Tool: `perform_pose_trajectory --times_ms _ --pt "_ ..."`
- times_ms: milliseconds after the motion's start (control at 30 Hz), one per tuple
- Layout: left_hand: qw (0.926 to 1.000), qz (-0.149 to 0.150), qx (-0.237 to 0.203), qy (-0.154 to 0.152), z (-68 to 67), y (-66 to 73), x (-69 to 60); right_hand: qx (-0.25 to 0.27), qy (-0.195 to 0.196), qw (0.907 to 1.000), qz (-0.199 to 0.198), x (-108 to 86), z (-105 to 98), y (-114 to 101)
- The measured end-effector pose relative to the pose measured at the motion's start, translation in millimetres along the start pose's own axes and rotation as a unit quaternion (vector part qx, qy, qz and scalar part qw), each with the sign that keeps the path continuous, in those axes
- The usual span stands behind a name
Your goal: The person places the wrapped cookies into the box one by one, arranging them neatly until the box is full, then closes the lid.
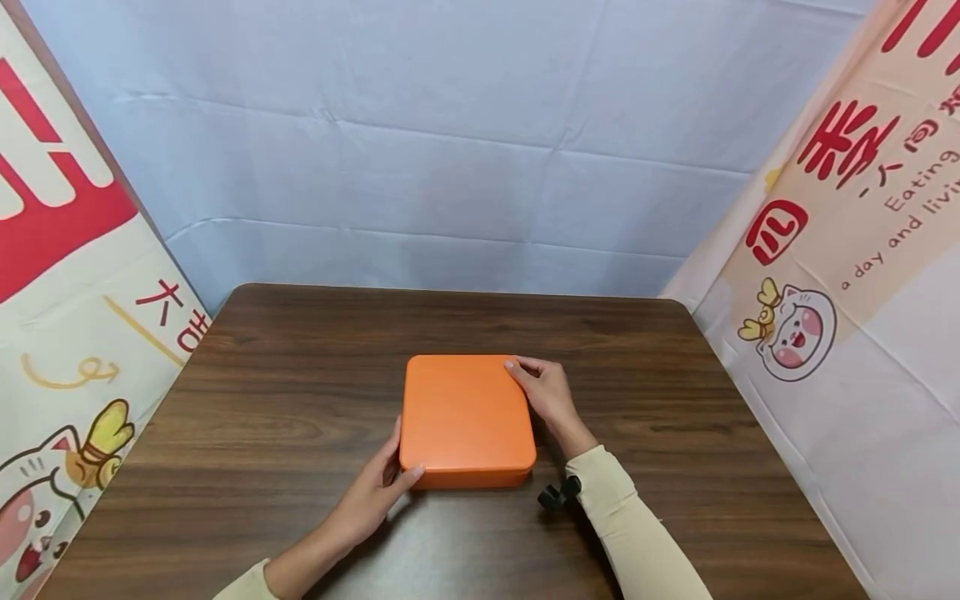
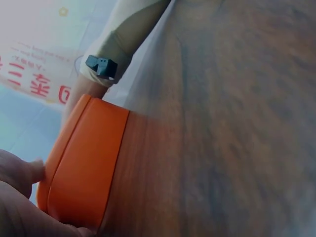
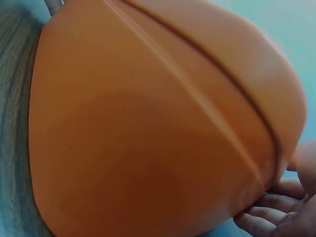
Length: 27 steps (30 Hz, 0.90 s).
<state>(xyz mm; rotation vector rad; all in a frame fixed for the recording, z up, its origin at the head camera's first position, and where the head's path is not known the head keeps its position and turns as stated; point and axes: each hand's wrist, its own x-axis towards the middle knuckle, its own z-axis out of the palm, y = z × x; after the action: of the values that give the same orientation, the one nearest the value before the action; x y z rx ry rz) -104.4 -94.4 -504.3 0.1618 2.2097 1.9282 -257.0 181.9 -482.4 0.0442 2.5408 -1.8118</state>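
A square orange lidded box (image 1: 467, 412) with rounded corners sits on the wooden table. Its lid is on, and a seam runs round the side in both wrist views. My left hand (image 1: 369, 493) grips the near left corner, thumb at the front edge and fingers along the left side. At the far right corner my right hand (image 1: 549, 388) pinches the lid's edge, its thumb on top and the other fingers behind the corner. In the right wrist view the box's orange side wall (image 3: 123, 128) fills most of the picture, with right-hand fingers (image 3: 269, 212) at its corner.
The dark wood table (image 1: 300, 333) has rounded far corners. A pale blue cloth (image 1: 450, 150) hangs behind it, and printed banners stand at the left and right. A small black device (image 1: 559, 493) is fixed at my right sleeve cuff.
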Motion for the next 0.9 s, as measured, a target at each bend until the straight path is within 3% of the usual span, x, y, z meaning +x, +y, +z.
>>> perform_pose_trajectory --times_ms 300,500,667,900 --pt "0.9992 -0.028 -0.030 -0.003 6.4 3.1 -0.3 0.010 0.017 0.9996 0.018 0.3 2 4" --pt "0.9986 -0.031 -0.040 -0.015 8.5 6.0 -1.1 0.020 0.017 0.9996 0.013 -1.3 1 6" --pt "0.9991 -0.031 -0.028 -0.002 5.1 8.1 -0.2 0.015 0.007 0.9998 0.012 -0.3 2 9" --pt "0.9996 -0.012 0.008 0.023 -12.6 13.5 22.4 -0.031 -0.028 0.9990 0.017 -15.5 -4 10"
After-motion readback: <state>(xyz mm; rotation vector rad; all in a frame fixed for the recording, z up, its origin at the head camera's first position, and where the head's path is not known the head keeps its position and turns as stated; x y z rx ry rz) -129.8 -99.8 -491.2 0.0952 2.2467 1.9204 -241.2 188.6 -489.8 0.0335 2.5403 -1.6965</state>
